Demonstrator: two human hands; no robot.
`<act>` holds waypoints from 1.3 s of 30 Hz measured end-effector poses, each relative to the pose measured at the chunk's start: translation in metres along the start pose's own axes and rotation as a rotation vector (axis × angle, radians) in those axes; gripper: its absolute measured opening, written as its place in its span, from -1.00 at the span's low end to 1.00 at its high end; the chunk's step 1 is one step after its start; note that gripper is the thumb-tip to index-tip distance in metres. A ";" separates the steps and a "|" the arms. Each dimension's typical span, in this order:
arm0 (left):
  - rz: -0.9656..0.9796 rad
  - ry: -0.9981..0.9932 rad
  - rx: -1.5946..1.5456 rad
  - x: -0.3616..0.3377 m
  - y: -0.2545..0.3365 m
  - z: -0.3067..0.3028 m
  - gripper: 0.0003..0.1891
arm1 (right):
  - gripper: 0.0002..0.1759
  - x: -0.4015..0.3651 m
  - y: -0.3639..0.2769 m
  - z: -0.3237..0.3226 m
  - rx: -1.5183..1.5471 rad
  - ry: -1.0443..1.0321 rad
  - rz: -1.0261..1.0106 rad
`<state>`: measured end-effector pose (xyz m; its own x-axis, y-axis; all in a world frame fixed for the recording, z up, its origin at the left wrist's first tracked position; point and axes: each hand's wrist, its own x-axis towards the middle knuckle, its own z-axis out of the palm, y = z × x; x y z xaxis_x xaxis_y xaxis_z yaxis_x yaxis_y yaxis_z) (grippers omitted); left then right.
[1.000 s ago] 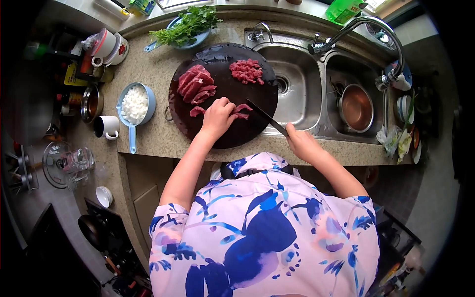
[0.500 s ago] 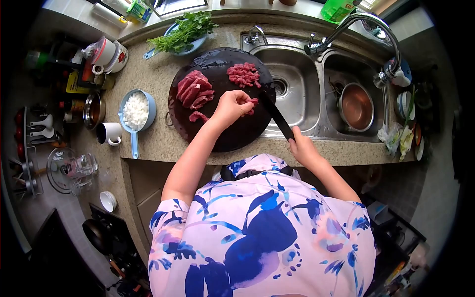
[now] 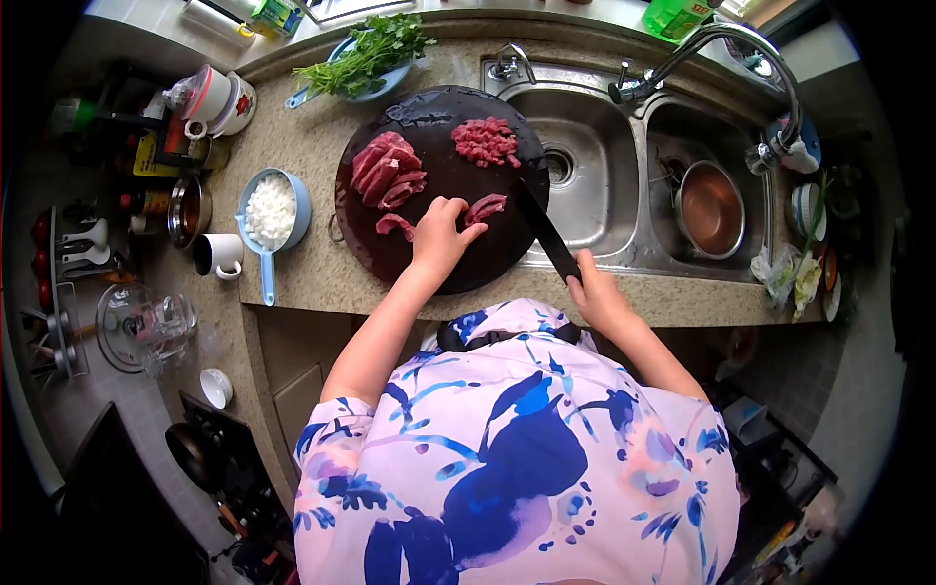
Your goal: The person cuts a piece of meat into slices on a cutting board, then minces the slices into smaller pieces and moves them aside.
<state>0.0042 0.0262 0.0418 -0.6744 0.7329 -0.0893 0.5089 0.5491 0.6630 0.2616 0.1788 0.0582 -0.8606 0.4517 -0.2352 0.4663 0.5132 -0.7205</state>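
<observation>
On the round dark cutting board (image 3: 429,263), my left hand (image 3: 446,237) has its fingers apart and holds nothing. Just beyond its fingertips lies a small strip of meat (image 3: 485,209); a curled strip (image 3: 394,226) is at its left. Sliced red meat (image 3: 386,169) is piled at the board's left, and diced meat (image 3: 486,142) at the upper right. My right hand (image 3: 597,292) is closed around the handle of a black knife (image 3: 544,231), whose blade slants over the board's right edge.
A double sink (image 3: 595,210) with a metal bowl (image 3: 710,209) and faucet (image 3: 795,93) is at the right. Green herbs (image 3: 366,60) sit in a blue colander behind the board. At the left are a blue strainer of white cubes (image 3: 271,210) and a mug (image 3: 218,255).
My left hand has moved left and slightly down from the meat strip, and its fingers have opened. The strip now lies uncovered. The knife is still in my right hand.
</observation>
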 end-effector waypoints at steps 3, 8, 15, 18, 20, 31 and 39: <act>0.103 0.044 0.069 -0.007 -0.006 0.011 -0.75 | -0.65 0.002 -0.005 0.002 0.006 -0.024 0.040; 0.138 0.093 0.209 -0.021 -0.010 0.002 -0.78 | -0.63 0.005 -0.010 0.003 -0.033 -0.062 -0.004; 0.191 0.464 0.264 -0.040 -0.064 -0.033 -0.75 | -0.69 0.002 -0.023 0.003 0.053 -0.055 0.033; 0.088 0.427 0.231 -0.032 -0.089 -0.048 -0.73 | -0.69 0.004 -0.022 0.007 0.031 -0.062 -0.021; 0.040 0.365 0.153 -0.030 -0.095 -0.054 -0.77 | -0.67 0.007 -0.024 0.008 -0.068 -0.101 -0.057; -0.311 -0.240 -0.636 -0.038 -0.004 -0.092 -0.88 | -0.67 0.013 -0.031 0.016 -0.031 -0.040 -0.064; -0.276 -0.159 -0.147 -0.043 -0.059 -0.073 -0.82 | -0.68 0.012 -0.035 0.015 -0.012 -0.035 -0.157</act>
<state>-0.0357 -0.0672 0.0605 -0.6782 0.6246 -0.3871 0.2287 0.6801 0.6966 0.2315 0.1556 0.0708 -0.9295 0.3400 -0.1433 0.3281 0.5842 -0.7423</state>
